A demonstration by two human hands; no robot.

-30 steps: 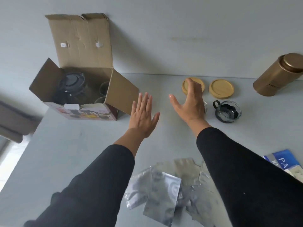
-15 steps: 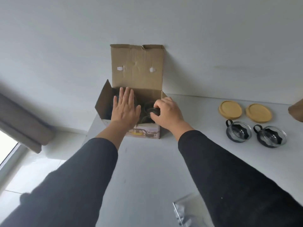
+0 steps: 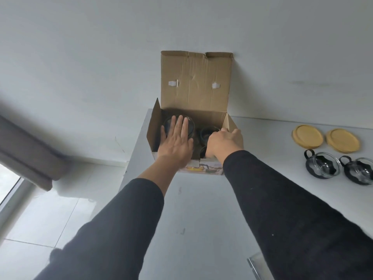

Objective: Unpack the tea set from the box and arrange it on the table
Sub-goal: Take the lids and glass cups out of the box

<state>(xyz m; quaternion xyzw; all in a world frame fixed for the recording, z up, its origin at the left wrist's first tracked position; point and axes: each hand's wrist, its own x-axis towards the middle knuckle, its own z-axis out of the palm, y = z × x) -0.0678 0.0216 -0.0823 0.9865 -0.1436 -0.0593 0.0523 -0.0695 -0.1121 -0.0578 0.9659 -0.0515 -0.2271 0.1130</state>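
An open cardboard box [image 3: 194,83] stands at the table's far left corner, its lid flap upright against the wall. My left hand [image 3: 175,141] lies flat with straight fingers on the dark glass teapot [image 3: 189,126] inside the box. My right hand [image 3: 223,141] reaches into the box's right side, fingers curled round a dark glass cup [image 3: 203,132]; the grip itself is partly hidden. Two glass cups with black handles [image 3: 321,166] [image 3: 358,172] sit on the table at right, with two round wooden coasters [image 3: 307,136] [image 3: 343,140] behind them.
The white table [image 3: 201,209] ends just left of the box, with tiled floor below. A grey curtain [image 3: 26,154] hangs at far left. A silver foil packet's corner [image 3: 255,263] shows at the bottom right. The wall runs right behind the box.
Both hands moved from mid-table to the box. My left hand settled flat on the teapot; my right hand went deeper into the box's right side. The view swung left and nearer.
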